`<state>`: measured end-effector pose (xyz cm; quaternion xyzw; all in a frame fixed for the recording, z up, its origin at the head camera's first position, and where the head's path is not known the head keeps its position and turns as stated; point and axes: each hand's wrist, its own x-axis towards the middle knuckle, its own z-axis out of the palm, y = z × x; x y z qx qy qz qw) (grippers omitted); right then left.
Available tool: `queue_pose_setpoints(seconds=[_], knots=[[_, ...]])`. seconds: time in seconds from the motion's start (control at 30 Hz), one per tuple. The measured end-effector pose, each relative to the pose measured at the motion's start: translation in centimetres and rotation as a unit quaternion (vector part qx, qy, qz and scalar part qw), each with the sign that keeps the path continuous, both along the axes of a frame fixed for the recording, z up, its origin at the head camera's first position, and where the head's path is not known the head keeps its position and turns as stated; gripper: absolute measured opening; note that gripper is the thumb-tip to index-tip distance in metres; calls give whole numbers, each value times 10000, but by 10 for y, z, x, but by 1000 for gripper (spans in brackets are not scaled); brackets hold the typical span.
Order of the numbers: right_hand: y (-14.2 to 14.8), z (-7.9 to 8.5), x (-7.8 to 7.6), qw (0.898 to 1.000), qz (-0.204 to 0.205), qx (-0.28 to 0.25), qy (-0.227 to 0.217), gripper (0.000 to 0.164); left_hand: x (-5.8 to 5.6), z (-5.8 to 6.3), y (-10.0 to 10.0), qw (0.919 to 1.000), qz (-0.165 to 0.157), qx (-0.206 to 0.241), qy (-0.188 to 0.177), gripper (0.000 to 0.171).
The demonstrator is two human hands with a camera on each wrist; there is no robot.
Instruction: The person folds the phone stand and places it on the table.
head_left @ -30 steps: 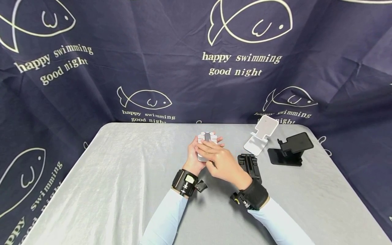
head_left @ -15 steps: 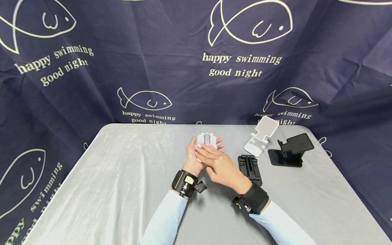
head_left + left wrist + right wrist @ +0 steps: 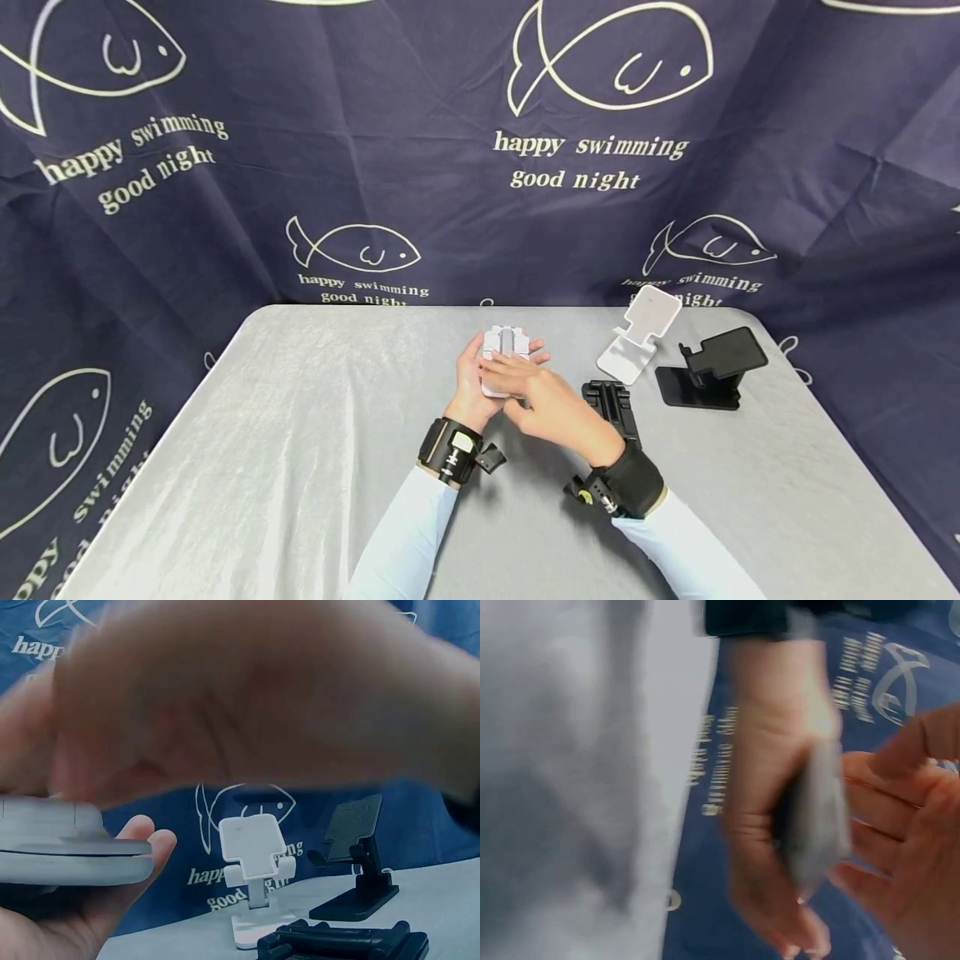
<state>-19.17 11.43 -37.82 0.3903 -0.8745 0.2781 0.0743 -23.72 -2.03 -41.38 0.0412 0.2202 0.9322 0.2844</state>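
In the head view my left hand (image 3: pixel 470 392) holds a folded white phone stand (image 3: pixel 506 340) palm-up. Its thumb lies along one side and its fingertips show past the other. The left wrist view shows the edge of the folded stand (image 3: pixel 75 859), with fingers (image 3: pixel 161 844) curving up beyond it. Over the stand's near half lies my right hand (image 3: pixel 551 404), its fingers fairly straight and touching the top. That hand hides part of the stand. The right wrist view is blurred, with the stand (image 3: pixel 821 817) lying in the cupped left hand.
Right of my hands a folded black phone stand (image 3: pixel 611 400) lies on the grey-covered table (image 3: pixel 300 467). Behind it stand an unfolded white phone stand (image 3: pixel 652 315) and an unfolded black phone stand (image 3: pixel 727 350). A dark blue printed curtain (image 3: pixel 450 167) hangs beyond the table's far edge.
The right hand has shifted slightly over the folded white stand, its fingers staying on it. The left hand keeps holding the stand in nearly the same place. The other stands have not moved.
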Motion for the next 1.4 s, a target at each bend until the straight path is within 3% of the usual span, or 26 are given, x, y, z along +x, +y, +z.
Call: queue_pose_setpoints(seconds=[0.1,0.2,0.3,0.4,0.57,0.7,0.77,0.87,1.0,1.13,1.27,1.4], knots=[[5,15,-4,9974,-235,-403,-544,46,-1,3,0,9996,235,-17,-127,59],[11,25,-12,9863,-968,-1057,-816,42,-1,5,0,9996,249,68,-102,52],[17,27,-20,9586,-1929,-1606,-1342,47,-1,5,0,9997,45,225,61,51],[22,21,-28,9252,-2339,-1966,-2250,53,-1,6,1,9994,-67,328,112,52],[23,7,-35,8774,-2103,-2452,-3546,60,-3,5,4,9978,538,-367,-128,47],[20,2,-36,8637,-1937,-2645,-3828,62,-7,-1,8,9880,1028,-1155,-34,47],[19,1,-37,8633,-1919,-2648,-3844,62,-9,-5,10,9819,1154,-1495,167,51],[19,-1,-37,8631,-2052,-2554,-3845,62,-10,-10,12,9709,1229,-2012,425,58],[22,-3,-38,8617,-2116,-2465,-3898,62,-7,-13,10,9501,1245,-2818,483,58],[27,-3,-40,8602,-2039,-2551,-3917,61,-6,-9,4,9283,945,-3508,794,54],[32,-4,-42,8637,-2003,-2621,-3810,60,-5,-3,-5,9001,530,-4078,1442,44],[36,-6,-42,8690,-1976,-2608,-3712,60,-2,2,-14,8632,351,-4639,1960,38]])
